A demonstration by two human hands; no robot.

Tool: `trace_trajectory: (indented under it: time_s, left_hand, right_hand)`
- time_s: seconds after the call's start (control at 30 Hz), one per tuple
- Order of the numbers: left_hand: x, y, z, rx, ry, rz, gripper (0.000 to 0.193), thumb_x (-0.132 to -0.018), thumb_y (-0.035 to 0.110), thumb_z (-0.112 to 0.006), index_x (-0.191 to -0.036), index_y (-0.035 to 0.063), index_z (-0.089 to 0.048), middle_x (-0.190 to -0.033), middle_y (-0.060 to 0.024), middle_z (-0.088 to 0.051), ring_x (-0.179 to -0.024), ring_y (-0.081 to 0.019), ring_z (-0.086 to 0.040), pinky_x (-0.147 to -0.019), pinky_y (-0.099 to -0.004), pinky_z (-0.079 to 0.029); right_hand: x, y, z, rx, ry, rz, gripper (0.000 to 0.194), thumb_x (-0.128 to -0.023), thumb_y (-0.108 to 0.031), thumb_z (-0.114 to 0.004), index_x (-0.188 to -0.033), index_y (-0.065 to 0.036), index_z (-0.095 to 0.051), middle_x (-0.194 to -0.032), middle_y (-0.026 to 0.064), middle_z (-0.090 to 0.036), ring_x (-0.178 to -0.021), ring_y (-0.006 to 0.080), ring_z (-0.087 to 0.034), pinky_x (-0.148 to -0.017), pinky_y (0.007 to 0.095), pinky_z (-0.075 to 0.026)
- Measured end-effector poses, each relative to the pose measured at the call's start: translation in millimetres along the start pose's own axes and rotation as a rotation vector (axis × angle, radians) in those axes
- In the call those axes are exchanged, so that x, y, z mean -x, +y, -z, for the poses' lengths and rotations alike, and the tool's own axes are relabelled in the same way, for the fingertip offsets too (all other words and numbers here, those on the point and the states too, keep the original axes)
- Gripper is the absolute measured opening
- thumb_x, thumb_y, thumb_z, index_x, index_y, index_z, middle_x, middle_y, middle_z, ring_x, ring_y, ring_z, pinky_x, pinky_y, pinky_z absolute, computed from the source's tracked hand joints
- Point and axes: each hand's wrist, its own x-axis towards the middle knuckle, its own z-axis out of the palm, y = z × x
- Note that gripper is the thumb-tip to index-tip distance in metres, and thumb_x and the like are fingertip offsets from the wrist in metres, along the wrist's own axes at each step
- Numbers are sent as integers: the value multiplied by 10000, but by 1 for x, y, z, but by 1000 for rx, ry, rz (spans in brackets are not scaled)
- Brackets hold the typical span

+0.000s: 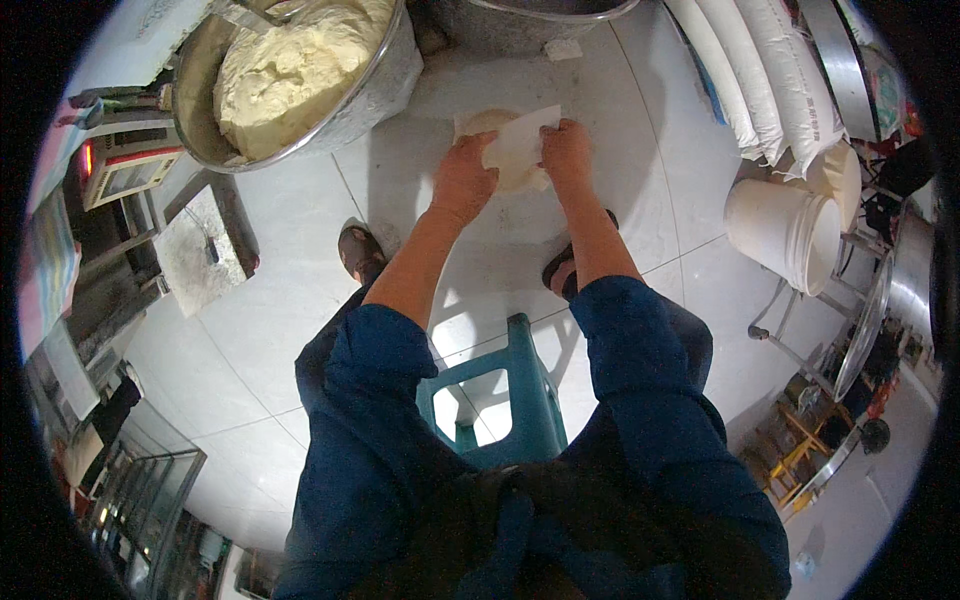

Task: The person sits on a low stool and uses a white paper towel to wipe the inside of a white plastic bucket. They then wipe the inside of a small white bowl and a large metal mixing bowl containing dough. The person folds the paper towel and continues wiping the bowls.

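Observation:
Between my hands, above the tiled floor, is a thin white sheet [529, 124] of paper or plastic. My left hand [466, 176] grips its left side, with the thumb and fingers near the middle. My right hand [566, 154] pinches its right edge near the upper corner. Behind and below the sheet shows a pale, beige, roundish piece [480, 124]; I cannot tell whether it is joined to the sheet. Up and to the left of my hands, a large metal bowl [409, 67] holds a mass of pale yellow dough [300, 82].
Under me stands a teal plastic stool [536, 397]. To the right lie stacked white sacks [772, 82] and a white plastic bucket [772, 232] on its side. A second metal vessel [517, 30] is at the top. A boxy device [135, 169] with a red light stands left.

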Motion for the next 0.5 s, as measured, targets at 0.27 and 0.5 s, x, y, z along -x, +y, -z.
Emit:
trace_trajectory:
  time_s: [0.27,0.5]
  left_hand:
    - [6,65,12,-161,-3,-130,580,-821,113,-694,-1365,101,-493,-1270,-175,-569,-1140,-379,-563,-974,-458,-472]
    - [-3,55,31,-212,120,-81,367,-897,132,-587,-1248,22,-584,-1023,-240,-659,-963,-381,-660,-845,-471,-543]
  right_hand:
    - [36,-58,56,-166,-100,-82,265,-882,-247,-646,-868,15,-686,-757,127,-693,-521,217,-661,-469,332,-519]
    - [44,-77,63,-621,-327,-113,309,-889,-306,-638,-929,0,-657,-716,126,-665,-590,241,-667,-545,354,-527]
